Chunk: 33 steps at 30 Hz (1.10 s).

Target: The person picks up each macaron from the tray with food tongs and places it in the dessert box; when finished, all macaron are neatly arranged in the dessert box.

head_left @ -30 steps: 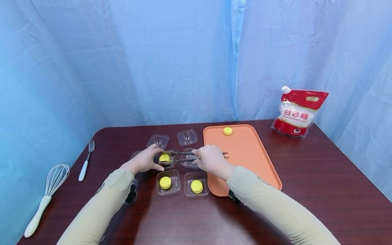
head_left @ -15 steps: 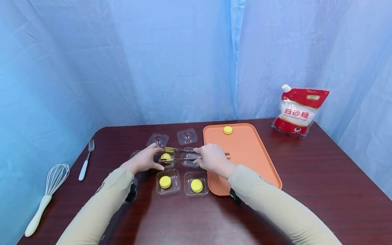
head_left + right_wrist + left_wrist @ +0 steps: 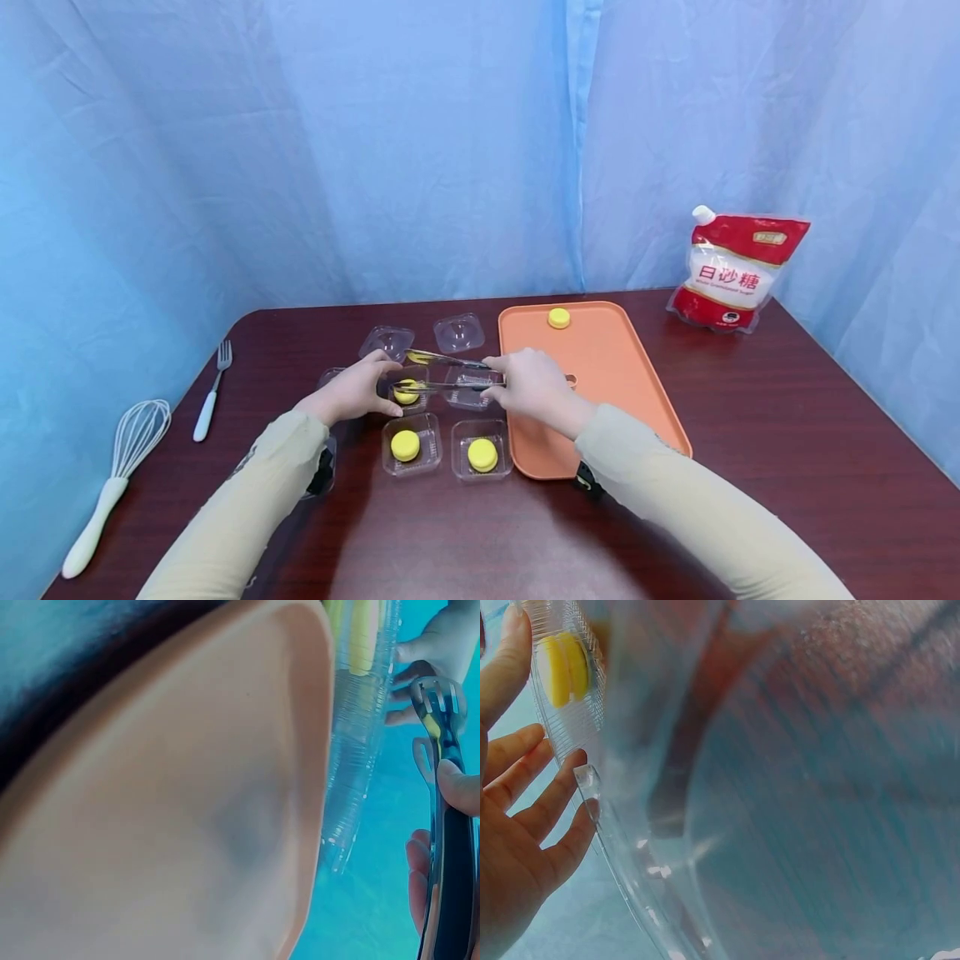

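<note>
My right hand (image 3: 536, 385) grips metal serving tongs (image 3: 471, 386) with dark handles and slotted tips, also seen in the right wrist view (image 3: 453, 870). The tongs are spread, one tip over a yellow macaron (image 3: 407, 397) and the other beyond it. That macaron lies in a clear plastic box (image 3: 422, 403), its two halves showing in the left wrist view (image 3: 562, 669). Around the box's left side, my left hand (image 3: 352, 392) holds it between thumb and fingers. In front, two more clear boxes (image 3: 435, 467) (image 3: 459, 471) each contain a yellow macaron.
On the right lies an orange tray (image 3: 630, 400) bearing one macaron (image 3: 558, 317). Clear lids (image 3: 459, 332) sit behind the boxes, and another clear box (image 3: 467, 398) is under the tongs. A fork (image 3: 208, 408), a whisk (image 3: 105, 508) and a sugar bag (image 3: 731, 275) stand around.
The tongs have spread wider, letting go of the macaron, which stays in the box. My right hand has shifted right with them. My left hand has kept its place.
</note>
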Each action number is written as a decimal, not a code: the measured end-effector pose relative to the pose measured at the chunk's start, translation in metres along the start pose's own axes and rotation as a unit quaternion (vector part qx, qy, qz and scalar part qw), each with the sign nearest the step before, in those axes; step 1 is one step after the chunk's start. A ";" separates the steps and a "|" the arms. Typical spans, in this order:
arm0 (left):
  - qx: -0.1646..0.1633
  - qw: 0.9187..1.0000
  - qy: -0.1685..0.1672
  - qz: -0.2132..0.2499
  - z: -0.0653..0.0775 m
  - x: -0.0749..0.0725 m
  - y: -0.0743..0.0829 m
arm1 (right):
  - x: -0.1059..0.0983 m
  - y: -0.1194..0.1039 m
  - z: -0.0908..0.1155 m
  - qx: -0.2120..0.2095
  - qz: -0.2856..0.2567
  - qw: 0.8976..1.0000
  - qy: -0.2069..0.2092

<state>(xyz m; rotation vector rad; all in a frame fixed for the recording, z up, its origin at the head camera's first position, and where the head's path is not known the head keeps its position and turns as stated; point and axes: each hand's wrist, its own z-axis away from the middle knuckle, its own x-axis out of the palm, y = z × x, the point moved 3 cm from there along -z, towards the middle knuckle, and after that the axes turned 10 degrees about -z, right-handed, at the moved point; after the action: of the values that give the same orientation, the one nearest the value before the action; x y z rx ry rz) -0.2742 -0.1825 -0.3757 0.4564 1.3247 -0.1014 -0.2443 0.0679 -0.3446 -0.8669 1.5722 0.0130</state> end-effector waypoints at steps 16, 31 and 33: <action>0.002 0.999 -0.014 -0.032 0.001 -0.001 0.005 | -0.022 0.022 0.016 0.005 -0.027 0.999 0.037; 0.003 0.999 -0.014 -0.040 0.000 -0.001 0.001 | -0.042 0.053 0.029 0.054 -0.030 0.998 0.034; 0.004 0.999 -0.011 -0.043 0.001 -0.002 0.002 | -0.047 0.058 0.031 0.061 -0.031 0.997 0.035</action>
<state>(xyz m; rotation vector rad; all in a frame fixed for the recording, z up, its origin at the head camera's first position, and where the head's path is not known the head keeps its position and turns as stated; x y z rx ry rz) -0.2735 -0.1812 -0.3731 0.4050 1.3228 -0.1831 -0.2517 0.1481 -0.3385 -0.8259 1.5941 -0.1584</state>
